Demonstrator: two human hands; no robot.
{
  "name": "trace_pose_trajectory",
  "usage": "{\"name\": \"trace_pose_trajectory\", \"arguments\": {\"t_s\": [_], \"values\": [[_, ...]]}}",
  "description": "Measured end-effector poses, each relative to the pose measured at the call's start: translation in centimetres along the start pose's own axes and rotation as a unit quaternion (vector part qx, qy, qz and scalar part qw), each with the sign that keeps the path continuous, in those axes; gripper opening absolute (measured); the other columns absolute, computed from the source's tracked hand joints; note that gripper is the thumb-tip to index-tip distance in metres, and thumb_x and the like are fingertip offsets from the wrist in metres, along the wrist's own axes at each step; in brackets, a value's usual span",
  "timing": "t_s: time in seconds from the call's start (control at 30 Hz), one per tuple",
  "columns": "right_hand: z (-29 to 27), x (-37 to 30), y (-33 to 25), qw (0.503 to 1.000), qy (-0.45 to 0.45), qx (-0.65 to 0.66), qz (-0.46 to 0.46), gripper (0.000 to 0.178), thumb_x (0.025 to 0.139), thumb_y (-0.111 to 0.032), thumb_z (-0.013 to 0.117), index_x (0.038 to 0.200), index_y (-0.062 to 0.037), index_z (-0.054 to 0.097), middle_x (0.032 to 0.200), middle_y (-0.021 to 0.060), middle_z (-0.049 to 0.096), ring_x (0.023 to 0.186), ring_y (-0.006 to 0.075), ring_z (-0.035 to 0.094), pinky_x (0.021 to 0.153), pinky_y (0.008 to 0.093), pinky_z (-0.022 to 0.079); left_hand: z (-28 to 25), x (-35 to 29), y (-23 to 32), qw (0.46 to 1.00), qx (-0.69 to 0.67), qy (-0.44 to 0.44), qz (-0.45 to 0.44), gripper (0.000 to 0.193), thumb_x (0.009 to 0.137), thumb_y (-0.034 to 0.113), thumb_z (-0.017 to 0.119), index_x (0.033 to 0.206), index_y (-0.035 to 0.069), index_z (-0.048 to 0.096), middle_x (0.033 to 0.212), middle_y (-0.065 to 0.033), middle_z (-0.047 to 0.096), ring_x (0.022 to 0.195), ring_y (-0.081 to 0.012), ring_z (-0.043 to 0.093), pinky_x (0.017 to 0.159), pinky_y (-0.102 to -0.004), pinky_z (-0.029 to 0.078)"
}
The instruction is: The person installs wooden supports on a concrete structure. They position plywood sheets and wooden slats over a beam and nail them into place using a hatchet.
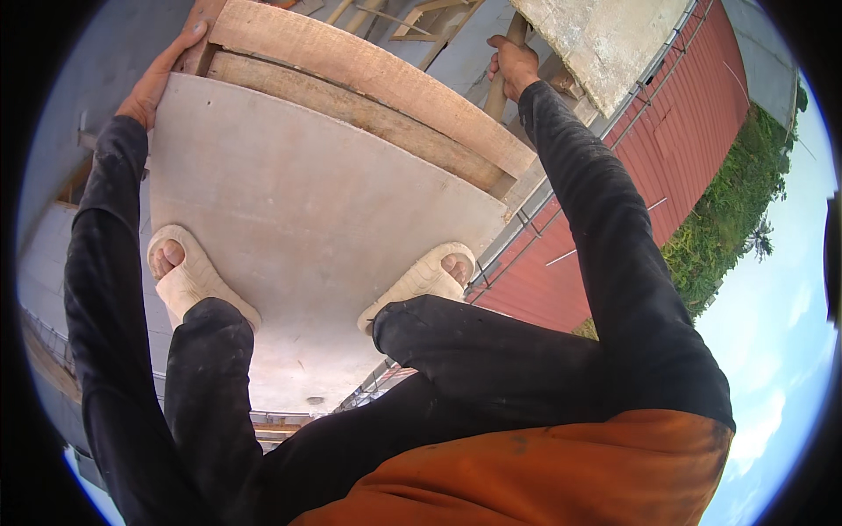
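Note:
My left hand (158,83) is at the upper left, gripping the end of a short wooden plank (200,39). Its thumb lies along the wood, and its other fingers are mostly hidden. My right hand (516,66), reaching forward on an outstretched arm, is closed round a wooden pole (497,98). Between my arms lies a large grey panel (307,175), with both my sandalled feet on it. Along its far edge run a reddish wooden board (368,74) and a rougher timber (342,110).
A pale rough slab (610,44) overhangs beyond my right hand. Thin metal rods (526,223) line the right edge, with a red corrugated roof (649,167) lower down and greenery (728,210) past it. Wooden framing (434,17) lies below, ahead.

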State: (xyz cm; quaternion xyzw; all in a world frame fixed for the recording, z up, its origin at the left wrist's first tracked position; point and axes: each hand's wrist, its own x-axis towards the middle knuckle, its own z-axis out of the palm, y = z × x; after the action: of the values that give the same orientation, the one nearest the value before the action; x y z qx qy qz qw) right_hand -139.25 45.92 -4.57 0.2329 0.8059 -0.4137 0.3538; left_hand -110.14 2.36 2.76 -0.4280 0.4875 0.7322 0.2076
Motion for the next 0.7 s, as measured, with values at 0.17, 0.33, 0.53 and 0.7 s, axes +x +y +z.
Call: {"name": "trace_pose_trajectory", "arguments": {"t_s": [0.17, 0.33, 0.53, 0.7], "values": [[0.8, -1.3, -1.3, 0.998, -0.012, -0.058, -0.004, 0.027, 0.089, -0.018, 0.074, 0.1, 0.0047, 0.063, 0.074, 0.01, 0.059, 0.059, 0.0192, 0.056, 0.052, 0.0371, 0.049, -0.5, 0.4, 0.0, 0.999, 0.021, 0.026, 0.009, 0.09, 0.084, 0.065, 0.074, 0.143, -0.001, 0.056, 0.123, -0.0175, 0.069, 0.106, -0.0206, 0.071, 0.091, -0.0305, 0.058], [0.1, 1.9, -3.4, 1.0, -0.004, -0.006, -0.018, 0.026, 0.092, -0.019, 0.071, 0.101, 0.0027, 0.061, 0.078, 0.0088, 0.06, 0.062, 0.0188, 0.057, 0.054, 0.034, 0.05, -1.1, 0.6, 0.1, 1.0, 0.01, 0.003, -0.02, 0.092, 0.081, 0.068, 0.076, 0.14, 0.0, 0.058, 0.118, -0.0177, 0.071, 0.102, -0.0195, 0.073, 0.088, -0.03, 0.06], [0.6, -3.0, -1.8, 0.999, -0.008, -0.053, 0.001, 0.024, 0.096, -0.02, 0.066, 0.102, 0.0025, 0.061, 0.071, 0.0061, 0.054, 0.057, 0.0164, 0.052, 0.054, 0.0318, 0.049, 0.6, 0.8, 0.2, 0.998, 0.002, 0.042, 0.041, 0.094, 0.08, 0.07, 0.075, 0.14, -0.001, 0.058, 0.116, -0.0183, 0.071, 0.099, -0.0202, 0.073, 0.085, -0.0301, 0.06], [0.7, 0.0, -2.8, 1.0, -0.008, 0.023, -0.019, 0.02, 0.089, -0.013, 0.074, 0.093, 0.0005, 0.06, 0.071, 0.0078, 0.056, 0.055, 0.0178, 0.053, 0.05, 0.0362, 0.049, -1.4, 0.8, 0.1, 0.999, 0.025, 0.03, -0.013, 0.095, 0.081, 0.07, 0.075, 0.141, -0.001, 0.058, 0.119, -0.0196, 0.07, 0.101, -0.0211, 0.072, 0.087, -0.0297, 0.059]]}}
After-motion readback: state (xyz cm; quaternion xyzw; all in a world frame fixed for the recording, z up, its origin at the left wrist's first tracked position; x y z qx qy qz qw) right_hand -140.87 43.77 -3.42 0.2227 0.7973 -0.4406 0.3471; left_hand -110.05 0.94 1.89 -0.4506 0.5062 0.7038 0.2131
